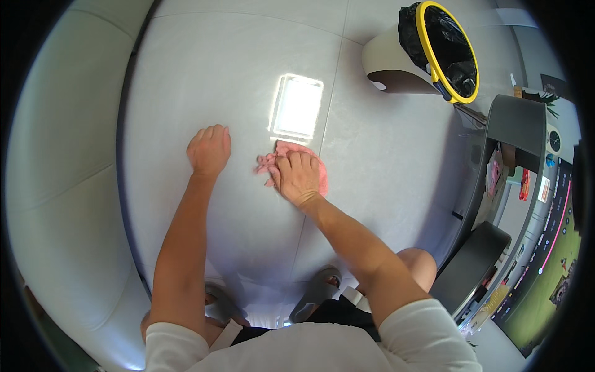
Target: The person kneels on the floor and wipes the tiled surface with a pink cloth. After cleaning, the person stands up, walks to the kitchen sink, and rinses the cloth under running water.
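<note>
Under my right hand [300, 174] is a pink cloth [324, 179], pressed against the grey tiled floor [251, 232]. My fingers and thumb are bent over it, and its left side lies bunched in folds. My left hand [209, 149] is closed in a loose fist with no object visible in it, to the left of the cloth. Whether that fist rests on the floor or hovers just over it, I cannot tell. A bright rectangular reflection shines on the tiles just beyond the cloth.
A pale sofa [69, 186] runs along the left. At the upper right stands a trash bin [388, 58] with a yellow rim and black liner. A grey TV cabinet [516, 116] holding small items and a lit television screen [539, 279] line the right. Grey slippers [318, 290] are below me.
</note>
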Available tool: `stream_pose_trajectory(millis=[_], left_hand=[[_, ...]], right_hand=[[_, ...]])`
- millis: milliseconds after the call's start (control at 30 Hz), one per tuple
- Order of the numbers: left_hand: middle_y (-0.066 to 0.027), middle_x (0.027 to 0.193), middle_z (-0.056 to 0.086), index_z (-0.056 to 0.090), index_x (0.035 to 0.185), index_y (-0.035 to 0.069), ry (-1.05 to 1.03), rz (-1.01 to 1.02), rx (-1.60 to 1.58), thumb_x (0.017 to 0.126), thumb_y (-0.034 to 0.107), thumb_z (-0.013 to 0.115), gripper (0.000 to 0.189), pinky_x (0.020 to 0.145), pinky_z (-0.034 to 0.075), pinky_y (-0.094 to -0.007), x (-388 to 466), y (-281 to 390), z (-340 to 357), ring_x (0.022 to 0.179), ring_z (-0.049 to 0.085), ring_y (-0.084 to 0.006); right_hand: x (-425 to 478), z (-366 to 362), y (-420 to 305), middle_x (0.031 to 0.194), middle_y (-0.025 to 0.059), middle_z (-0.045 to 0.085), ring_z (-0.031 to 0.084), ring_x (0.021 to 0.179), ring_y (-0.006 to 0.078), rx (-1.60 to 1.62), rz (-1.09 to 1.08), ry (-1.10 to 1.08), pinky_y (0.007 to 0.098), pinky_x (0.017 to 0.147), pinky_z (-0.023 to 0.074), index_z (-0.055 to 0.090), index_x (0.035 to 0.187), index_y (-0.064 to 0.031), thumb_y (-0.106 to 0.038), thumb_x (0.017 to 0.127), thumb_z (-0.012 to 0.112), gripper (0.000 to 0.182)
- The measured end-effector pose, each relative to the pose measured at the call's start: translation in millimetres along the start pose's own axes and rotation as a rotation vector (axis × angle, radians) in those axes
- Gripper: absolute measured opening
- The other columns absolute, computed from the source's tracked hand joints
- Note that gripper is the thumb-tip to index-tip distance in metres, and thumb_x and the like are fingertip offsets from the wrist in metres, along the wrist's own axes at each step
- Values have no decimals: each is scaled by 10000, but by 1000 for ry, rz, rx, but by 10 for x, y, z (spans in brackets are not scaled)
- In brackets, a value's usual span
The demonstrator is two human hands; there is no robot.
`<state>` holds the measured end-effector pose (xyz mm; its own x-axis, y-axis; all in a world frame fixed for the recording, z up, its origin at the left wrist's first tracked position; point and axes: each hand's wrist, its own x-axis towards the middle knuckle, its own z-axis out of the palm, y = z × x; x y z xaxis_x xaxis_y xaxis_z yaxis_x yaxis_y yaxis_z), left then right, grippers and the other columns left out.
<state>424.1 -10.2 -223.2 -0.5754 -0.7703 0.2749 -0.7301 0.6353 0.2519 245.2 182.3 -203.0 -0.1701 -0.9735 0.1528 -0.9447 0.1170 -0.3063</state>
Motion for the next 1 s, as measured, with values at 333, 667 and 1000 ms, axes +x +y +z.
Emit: stream_pose_trajectory(millis=[333,667,1000], left_hand=[[-10,724,616,606,771,145,-2,26,-26,950,227,717,226,554,474,-388,88,127,22,681,603,-233],[-28,712,601,571,757,119,12,27,-103,976,219,692,270,562,464,-414,95,188,37,674,593,-241],[-19,710,604,560,738,114,62,-3,-52,971,206,694,284,563,459,-406,71,37,-42,677,597,-237]], right_hand=[[1327,22,516,968,129,633,613,860,352,-90,150,305,487,715,479,646,1145,-50,-326,984,642,319],[1570,-181,803,1059,107,666,629,1003,351,-187,160,96,500,849,482,621,1238,-78,-357,1019,590,356],[137,-63,49,1024,87,656,633,977,310,46,-134,7,457,865,498,709,1114,-152,-360,958,659,264]])
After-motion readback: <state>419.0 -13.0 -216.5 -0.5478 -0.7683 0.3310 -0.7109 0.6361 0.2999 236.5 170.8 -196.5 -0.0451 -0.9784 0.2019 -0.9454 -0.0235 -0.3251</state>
